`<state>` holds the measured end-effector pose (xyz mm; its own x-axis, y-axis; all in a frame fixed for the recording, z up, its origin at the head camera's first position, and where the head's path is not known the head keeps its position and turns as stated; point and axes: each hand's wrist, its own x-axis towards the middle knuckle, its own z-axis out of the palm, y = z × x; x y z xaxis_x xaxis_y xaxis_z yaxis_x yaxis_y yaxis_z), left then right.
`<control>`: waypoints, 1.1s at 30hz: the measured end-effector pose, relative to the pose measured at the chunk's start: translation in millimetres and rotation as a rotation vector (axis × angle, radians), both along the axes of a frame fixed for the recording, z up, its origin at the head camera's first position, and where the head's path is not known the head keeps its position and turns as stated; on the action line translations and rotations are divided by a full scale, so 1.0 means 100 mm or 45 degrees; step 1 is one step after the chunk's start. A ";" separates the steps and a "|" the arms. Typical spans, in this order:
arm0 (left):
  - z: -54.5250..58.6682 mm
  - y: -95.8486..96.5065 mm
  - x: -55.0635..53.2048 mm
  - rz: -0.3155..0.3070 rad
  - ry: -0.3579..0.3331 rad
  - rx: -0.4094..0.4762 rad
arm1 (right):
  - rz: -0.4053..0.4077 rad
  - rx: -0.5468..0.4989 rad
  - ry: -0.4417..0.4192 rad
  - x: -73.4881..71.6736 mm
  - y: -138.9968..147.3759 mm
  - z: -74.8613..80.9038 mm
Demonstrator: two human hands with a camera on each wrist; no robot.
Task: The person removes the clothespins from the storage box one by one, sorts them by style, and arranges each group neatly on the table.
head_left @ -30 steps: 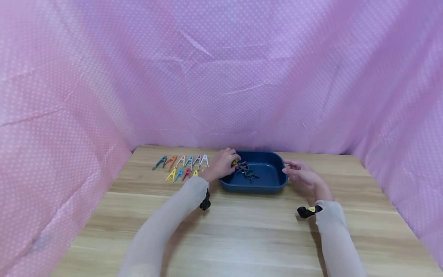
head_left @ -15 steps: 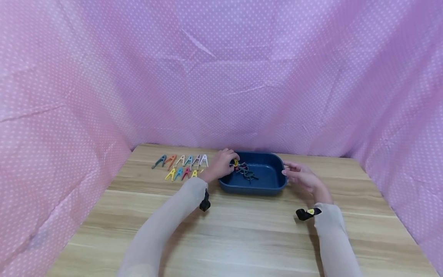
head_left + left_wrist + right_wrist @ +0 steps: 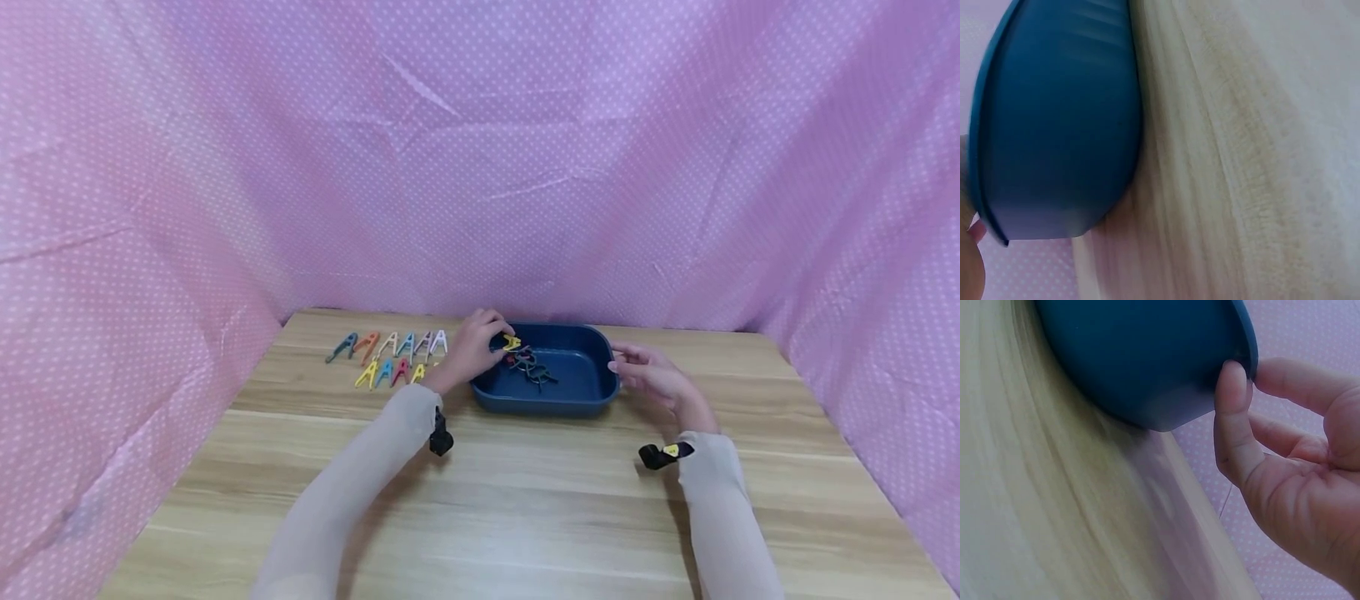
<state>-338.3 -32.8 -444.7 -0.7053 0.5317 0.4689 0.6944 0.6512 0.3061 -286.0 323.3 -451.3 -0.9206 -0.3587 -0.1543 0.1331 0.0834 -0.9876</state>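
In the head view my left hand [image 3: 471, 350] reaches over the left rim of a dark blue rectangular tray [image 3: 585, 383]. Between its thumb and fingers it pinches a yellow clothespin [image 3: 512, 342]. Several dark green clothespins [image 3: 538, 375] lie inside the tray, and a small red piece [image 3: 511, 359] shows beside them. My right hand [image 3: 656, 379] holds the tray's right end; in the right wrist view, its thumb and finger pinch the rim. The left wrist view shows the tray's outer wall [image 3: 1060, 125] and only a sliver of the left hand [image 3: 969, 256].
Left of the tray, two rows of spread clothespins lie on the wooden table [image 3: 525, 500], among them an orange one [image 3: 367, 344], a white one [image 3: 439, 341] and a red one [image 3: 401, 370]. A pink dotted curtain [image 3: 480, 167] hangs behind and at both sides.
My left hand has shifted slightly up and left, and the yellow clothespin in its fingers now shows more fully. The right hand still pinches the tray's rim.
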 end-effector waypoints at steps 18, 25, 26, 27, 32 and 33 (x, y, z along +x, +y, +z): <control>0.34 -0.24 0.28 0.121 0.063 0.376 | 0.005 0.011 0.001 -0.02 0.00 0.03; 0.37 -0.45 0.31 0.170 0.029 0.507 | -0.006 0.026 0.001 -0.01 0.00 0.02; 0.36 -0.48 0.31 0.182 0.032 0.509 | -0.005 0.025 0.001 -0.01 0.00 0.02; 0.35 -0.51 0.31 0.189 0.034 0.509 | -0.005 0.025 0.001 -0.01 0.00 0.02; 0.33 -0.64 0.34 0.205 0.028 0.494 | -0.001 0.031 0.002 -0.01 -0.01 0.02; 0.32 -0.67 0.34 0.205 0.021 0.492 | -0.003 0.034 -0.001 -0.01 -0.01 0.02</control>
